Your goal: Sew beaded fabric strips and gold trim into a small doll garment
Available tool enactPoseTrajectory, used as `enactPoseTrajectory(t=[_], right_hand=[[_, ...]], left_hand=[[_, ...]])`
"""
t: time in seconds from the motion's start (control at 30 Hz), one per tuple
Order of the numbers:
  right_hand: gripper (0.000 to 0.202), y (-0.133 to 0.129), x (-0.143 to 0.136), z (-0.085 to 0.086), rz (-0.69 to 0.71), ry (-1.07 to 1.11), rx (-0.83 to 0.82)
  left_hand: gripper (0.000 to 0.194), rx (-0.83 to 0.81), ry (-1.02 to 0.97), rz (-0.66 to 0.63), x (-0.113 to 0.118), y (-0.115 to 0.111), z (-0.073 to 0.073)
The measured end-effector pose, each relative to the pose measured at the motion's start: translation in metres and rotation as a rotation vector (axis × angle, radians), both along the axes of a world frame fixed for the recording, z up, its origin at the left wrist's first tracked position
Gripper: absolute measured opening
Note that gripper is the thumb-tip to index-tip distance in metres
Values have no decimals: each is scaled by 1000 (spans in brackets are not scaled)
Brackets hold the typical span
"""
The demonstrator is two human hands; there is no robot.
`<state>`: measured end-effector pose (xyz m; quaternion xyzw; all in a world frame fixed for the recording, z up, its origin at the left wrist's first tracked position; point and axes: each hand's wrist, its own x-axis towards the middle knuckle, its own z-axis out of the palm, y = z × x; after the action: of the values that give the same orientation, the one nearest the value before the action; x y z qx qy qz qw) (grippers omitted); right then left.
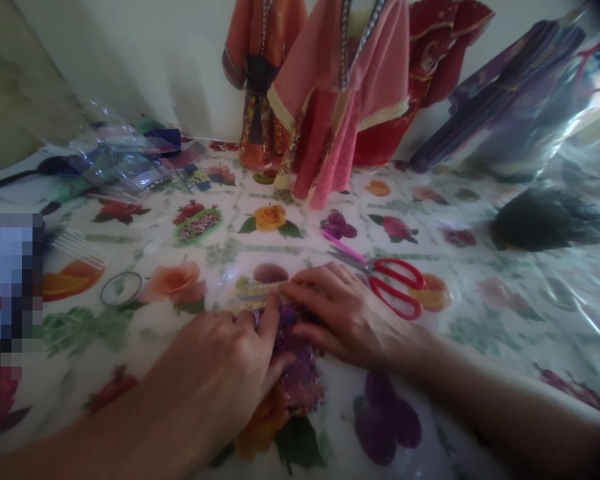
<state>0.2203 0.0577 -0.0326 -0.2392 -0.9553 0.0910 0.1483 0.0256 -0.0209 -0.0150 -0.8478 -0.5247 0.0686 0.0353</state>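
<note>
A small purple beaded piece [303,383] lies on the flowered tablecloth between my hands. Across its far end runs a pale yellow patterned strip [253,295], partly hidden by fingers. My left hand [230,360] rests at the left side, its index finger straight and pressing on the strip. Its thumb is spread apart over the beaded piece, while the other fingers are bent. From the right, my right hand [337,313] lies with stretched fingers over the strip's right end, its thumb apart on the beads. Red-handled scissors [395,283] lie just beyond my right hand.
A green-edged tray of beads [199,225], a clear ring [121,289] and a pink stick [343,245] lie beyond. Dressed figures [330,120] stand at the wall. Plastic packets [130,160] lie back left, a blurred screen [5,287] left, a dark bristly object [545,219] right.
</note>
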Motion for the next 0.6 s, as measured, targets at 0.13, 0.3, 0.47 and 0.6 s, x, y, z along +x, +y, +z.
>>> enactPoseTrajectory(t=[0.13,0.3,0.47,0.6], right_hand=[[47,0,0,0,19,6,-5],[47,0,0,-1,15,-1,-6],[47,0,0,0,11,-7,-4],[47,1,1,-2,17,10,2]], left_hand=[[47,-10,-18,8,-2,2,1],[49,-15,3,6,-2,5,1],[48,-18,27,14,-1,4,2],[45,-1,0,4,0,2,7]])
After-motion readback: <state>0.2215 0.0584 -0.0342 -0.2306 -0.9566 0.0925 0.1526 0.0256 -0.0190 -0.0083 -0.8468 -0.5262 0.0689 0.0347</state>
